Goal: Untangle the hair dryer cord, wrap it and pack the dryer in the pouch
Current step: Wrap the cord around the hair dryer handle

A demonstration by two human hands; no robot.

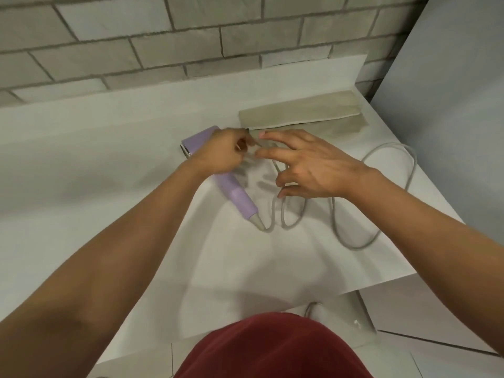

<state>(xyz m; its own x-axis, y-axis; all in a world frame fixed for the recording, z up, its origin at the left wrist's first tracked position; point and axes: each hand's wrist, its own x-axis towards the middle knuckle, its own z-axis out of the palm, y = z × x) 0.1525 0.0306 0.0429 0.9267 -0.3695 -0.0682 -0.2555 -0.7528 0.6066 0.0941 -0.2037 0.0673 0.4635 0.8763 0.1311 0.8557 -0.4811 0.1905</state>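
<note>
A lilac hair dryer [236,196] lies on the white counter [109,165], its head partly hidden under my left hand [222,152]. Its grey cord [351,214] runs from the handle's end in loose loops across the counter to the right. My left hand hovers over the dryer's head with its fingers pinched on a blurred stretch of cord. My right hand [311,165] is spread above the loops, fingers apart; a strand passes under them. A flat beige pouch [302,111] lies just beyond both hands, near the wall.
A grey brick wall [163,42] backs the counter. A grey panel [450,105] stands at the right. The counter's right and front edges drop to a tiled floor [436,361]. My dark red clothing [272,347] fills the bottom of the view.
</note>
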